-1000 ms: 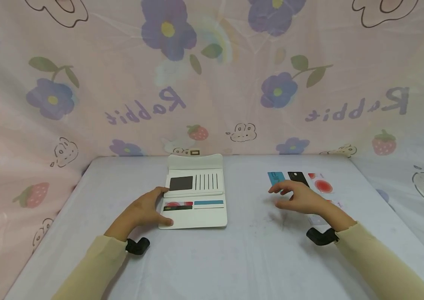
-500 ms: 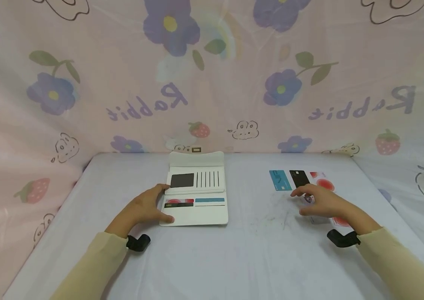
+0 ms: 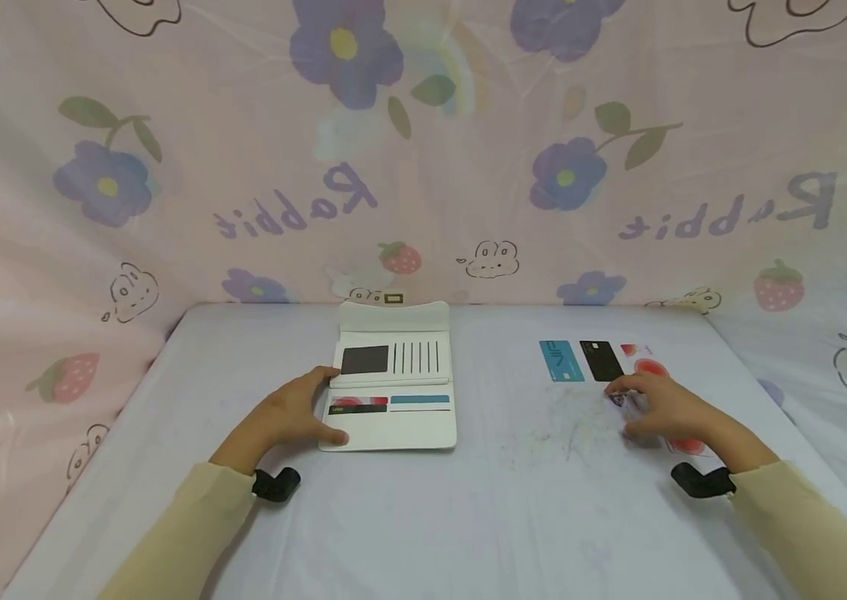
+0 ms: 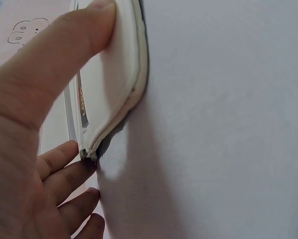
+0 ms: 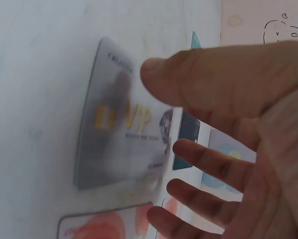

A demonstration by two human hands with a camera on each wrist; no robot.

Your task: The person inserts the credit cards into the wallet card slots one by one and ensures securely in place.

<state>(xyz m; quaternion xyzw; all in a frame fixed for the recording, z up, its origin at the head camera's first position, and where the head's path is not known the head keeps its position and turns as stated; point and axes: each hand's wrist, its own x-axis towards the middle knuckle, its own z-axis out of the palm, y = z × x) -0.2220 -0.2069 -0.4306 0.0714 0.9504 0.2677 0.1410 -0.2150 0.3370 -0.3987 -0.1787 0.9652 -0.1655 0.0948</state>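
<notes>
A white wallet lies unfolded left of centre on the table. My left hand steadies its left side, thumb straight on the lower panel and fingertips at the fold's edge. A red-and-white card, a black card and a blue card show in the wallet's slots. On the right, my right hand is over a silver VIP card, thumb and fingers spread on either side of it. In the head view that hand mostly hides the VIP card.
Behind the right hand lie a blue card, a black card and a red-and-white card in a row. Another red-and-white card is partly under the hand. A printed curtain surrounds the white table.
My right hand has moved right and lowered from beside the loose blue card to the VIP card. The left hand keeps its place on the wallet. The head view has tilted slightly.
</notes>
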